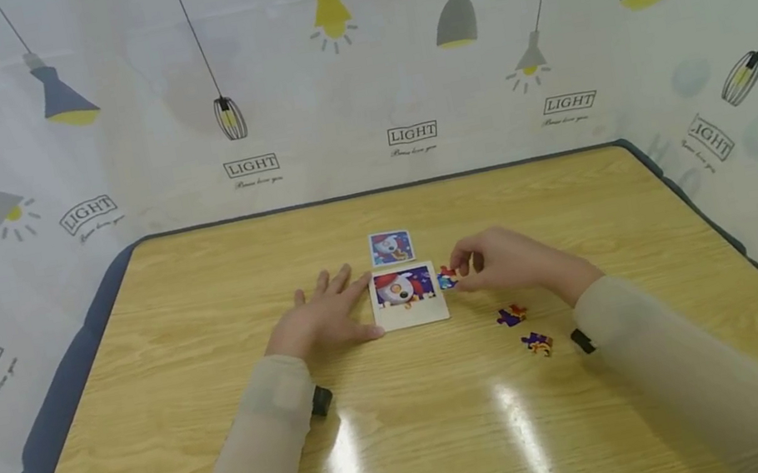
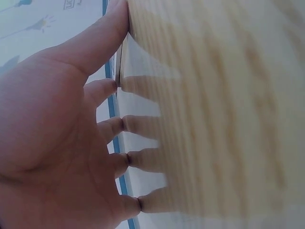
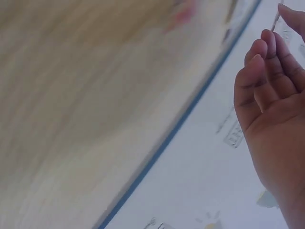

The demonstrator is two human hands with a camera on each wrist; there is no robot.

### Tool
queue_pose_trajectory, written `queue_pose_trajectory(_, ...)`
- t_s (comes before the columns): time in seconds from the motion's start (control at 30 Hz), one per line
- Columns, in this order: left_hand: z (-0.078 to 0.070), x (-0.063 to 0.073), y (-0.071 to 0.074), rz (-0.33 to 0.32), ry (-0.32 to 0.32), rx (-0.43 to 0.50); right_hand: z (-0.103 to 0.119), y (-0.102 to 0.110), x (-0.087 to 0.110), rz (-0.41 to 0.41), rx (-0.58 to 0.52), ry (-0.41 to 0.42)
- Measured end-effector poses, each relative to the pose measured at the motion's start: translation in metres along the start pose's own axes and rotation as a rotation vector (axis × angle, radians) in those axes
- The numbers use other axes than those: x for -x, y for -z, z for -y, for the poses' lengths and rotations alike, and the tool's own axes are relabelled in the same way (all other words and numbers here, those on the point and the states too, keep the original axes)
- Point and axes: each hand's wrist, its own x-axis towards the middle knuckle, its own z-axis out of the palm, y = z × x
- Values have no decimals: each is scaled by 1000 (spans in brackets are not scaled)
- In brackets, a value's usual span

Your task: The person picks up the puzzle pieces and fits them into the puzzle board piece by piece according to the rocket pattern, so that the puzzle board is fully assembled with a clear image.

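A jigsaw puzzle board (image 1: 414,315) lies on the table, its upper part filled with a picture of a white character in a red hat and its lower strip bare. Spread fingers of my left hand (image 1: 324,315) rest along the board's left side, thumb at the lower left corner and index finger by the upper left one. Just right of the board, my right hand (image 1: 508,258) pinches a colourful puzzle piece (image 1: 446,279) between thumb and fingers. In the right wrist view only that piece's thin edge (image 3: 275,21) shows at the fingertips.
Two groups of joined or touching pieces, an upper one (image 1: 512,316) and a lower one (image 1: 538,343), lie right of the board. A picture card (image 1: 391,248) sits directly behind it. The wooden table (image 1: 200,259) meets printed curtain walls along a dark edge.
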Motion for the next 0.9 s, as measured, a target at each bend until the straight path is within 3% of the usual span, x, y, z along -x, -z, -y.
queue_pose_trajectory(0.2, 4, -5, -2, 8, 7, 23, 40, -16, -22, 6, -101, 80)
queue_pose_trajectory(0.33, 8, -11, -6, 3, -4, 27, 53, -34, -33, 49, -160, 74)
queue_pose_trajectory(0.67, 4, -6, -1, 8, -13, 35, 58, -57, -39, 72, -96, 54)
queue_pose_trajectory(0.9, 15, -19, -12, -10, -9, 32, 59, -63, -42, 67, -65, 57)
